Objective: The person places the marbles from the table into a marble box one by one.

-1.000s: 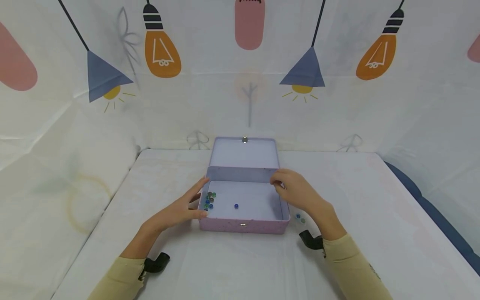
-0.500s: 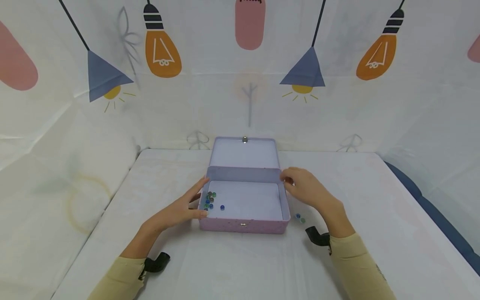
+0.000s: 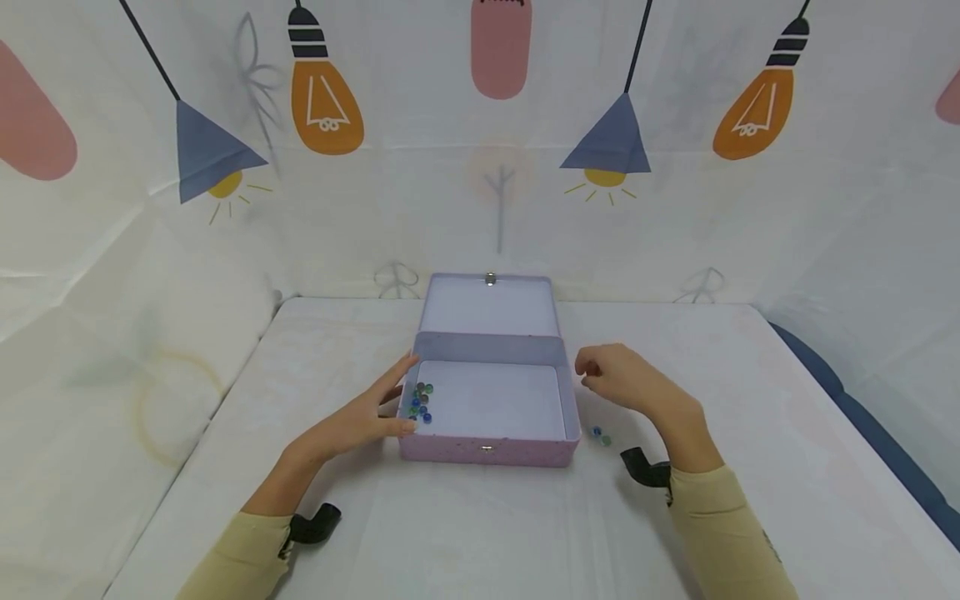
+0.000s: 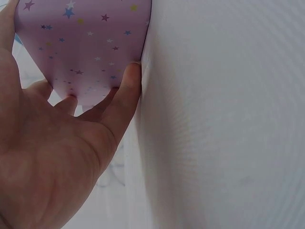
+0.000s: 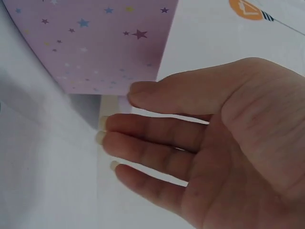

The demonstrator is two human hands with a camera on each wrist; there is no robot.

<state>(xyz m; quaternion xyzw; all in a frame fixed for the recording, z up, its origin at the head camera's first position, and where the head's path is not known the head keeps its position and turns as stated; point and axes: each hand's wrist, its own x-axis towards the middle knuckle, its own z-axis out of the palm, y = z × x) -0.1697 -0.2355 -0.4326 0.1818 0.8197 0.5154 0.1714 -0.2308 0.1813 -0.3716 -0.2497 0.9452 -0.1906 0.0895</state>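
Note:
An open lilac tin box [image 3: 517, 452] stands mid-table, its lid [image 3: 487, 306] tilted back. Several glass marbles [image 3: 422, 399] cluster inside against the left wall. My left hand [image 3: 365, 418] rests spread along the box's left side, thumb near the front corner and index finger near the rear. In the left wrist view its fingertips touch the star-patterned side. Just off the box's right side hovers my right hand [image 3: 637, 385]; the right wrist view shows its fingers loosely bent and holding nothing. Two marbles [image 3: 602, 436] lie on the table between that hand and the box.
A white cloth covers the table [image 3: 450, 533]. Behind it hangs a pale curtain [image 3: 420, 200] printed with lamps and bulbs. Dark blue padding [image 3: 877, 425] runs beyond the right table edge. Black wrist mounts [image 3: 315, 525] stick out from both sleeves.
A blue marble has rolled left across the box floor and joined the cluster. My right hand has drawn back rightward from over the box. The left hand stays put.

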